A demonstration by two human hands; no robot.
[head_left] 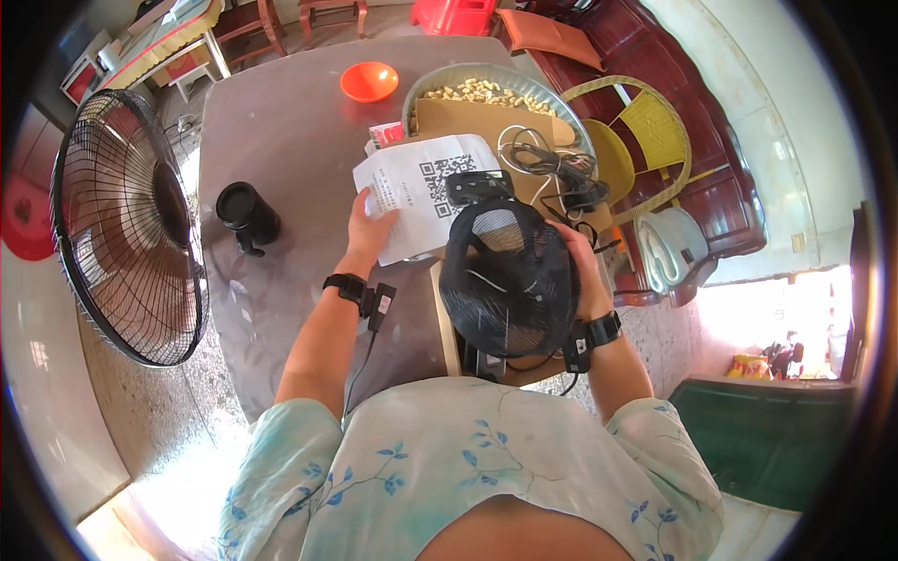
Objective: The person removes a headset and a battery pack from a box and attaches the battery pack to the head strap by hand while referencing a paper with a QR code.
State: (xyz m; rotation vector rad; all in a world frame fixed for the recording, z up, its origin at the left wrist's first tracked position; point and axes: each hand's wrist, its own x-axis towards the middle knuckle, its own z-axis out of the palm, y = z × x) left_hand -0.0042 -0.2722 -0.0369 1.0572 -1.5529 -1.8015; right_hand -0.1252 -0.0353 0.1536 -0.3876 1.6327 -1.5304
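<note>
My left hand [371, 227] is closed on the left edge of a white paper sheet [398, 192] printed with a square black code; part of its fingers is hidden. My right hand [588, 273] grips the right side of a black mesh cap [510, 290], its fingers partly behind it. A small black device [479, 187] sits at the cap's far edge, overlapping the sheet. Each wrist wears a black strap with a small cabled module. Below the cap, a cardboard box [447, 323] with dark items shows in part.
A black lidded mug [247, 217] and an orange bowl [369, 82] stand on the table [281, 122]. Farther right are a round metal tray [449, 75] of peanuts, cardboard [458, 120] and tangled cables [552, 164]. A large fan [131, 229] stands left; a wicker chair [650, 122] stands right.
</note>
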